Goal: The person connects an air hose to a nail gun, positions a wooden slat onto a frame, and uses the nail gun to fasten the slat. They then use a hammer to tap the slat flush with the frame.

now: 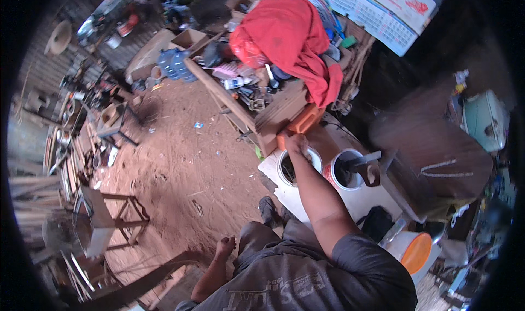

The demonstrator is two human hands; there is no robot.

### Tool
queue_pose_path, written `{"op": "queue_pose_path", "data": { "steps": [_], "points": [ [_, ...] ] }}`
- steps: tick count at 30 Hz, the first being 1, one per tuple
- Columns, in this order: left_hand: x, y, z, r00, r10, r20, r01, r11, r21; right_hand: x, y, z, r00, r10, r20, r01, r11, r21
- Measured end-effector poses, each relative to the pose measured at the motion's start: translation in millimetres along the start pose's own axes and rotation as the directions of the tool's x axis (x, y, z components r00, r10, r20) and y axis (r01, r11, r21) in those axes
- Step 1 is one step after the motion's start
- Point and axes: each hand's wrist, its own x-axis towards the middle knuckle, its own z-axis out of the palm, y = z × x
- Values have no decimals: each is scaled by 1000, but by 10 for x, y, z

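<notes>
My right arm stretches forward over a white bench. At its end, my right hand (296, 142) is closed on the near end of an orange box-shaped thing (307, 118); the fingertips are partly hidden. Right below that hand stands a white bucket (281, 171) with dark contents, partly covered by my forearm. A second bucket (331, 175), white and red, is beside it with a grey flat-bladed tool (365, 160) leaning out. My left hand (225, 247) hangs beside my left knee, its fingers curled, and nothing shows in it.
Beyond the bench, a wooden table (281, 106) carries a red cloth (287, 32), bottles and small tools. A brown wooden seat (437, 147) stands at the right, near an orange-lidded white tub (416, 253). Wooden stools (128, 223) and scrap line the dirt floor (180, 163) at left.
</notes>
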Motion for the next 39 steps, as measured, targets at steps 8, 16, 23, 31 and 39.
{"op": "queue_pose_path", "data": {
  "steps": [8, 16, 23, 31, 39],
  "points": [
    [802, 353, -254, 996, 33, 80, -33, 999, -4, 167, 165, 246, 998, 10, -65, 3, 980, 201],
    [630, 734, -244, 991, 63, 114, -64, 998, 2, 208, 169, 120, 971, -204, -128, 217, 971, 102],
    [519, 898, -46, 985, 86, 147, -92, 995, 32, 1990, 862, -475, 902, -171, -395, 171, 985, -34],
    [211, 866, 88, 995, 58, 76, -66, 992, 104, 1945, 352, -214, 958, -54, -281, 105, 980, 171],
    [519, 1817, 652, 806, 585, 89, -581, 754, 305, 1606, 387, -12, 958, 78, -278, 24, 938, 345]
  ]
}}
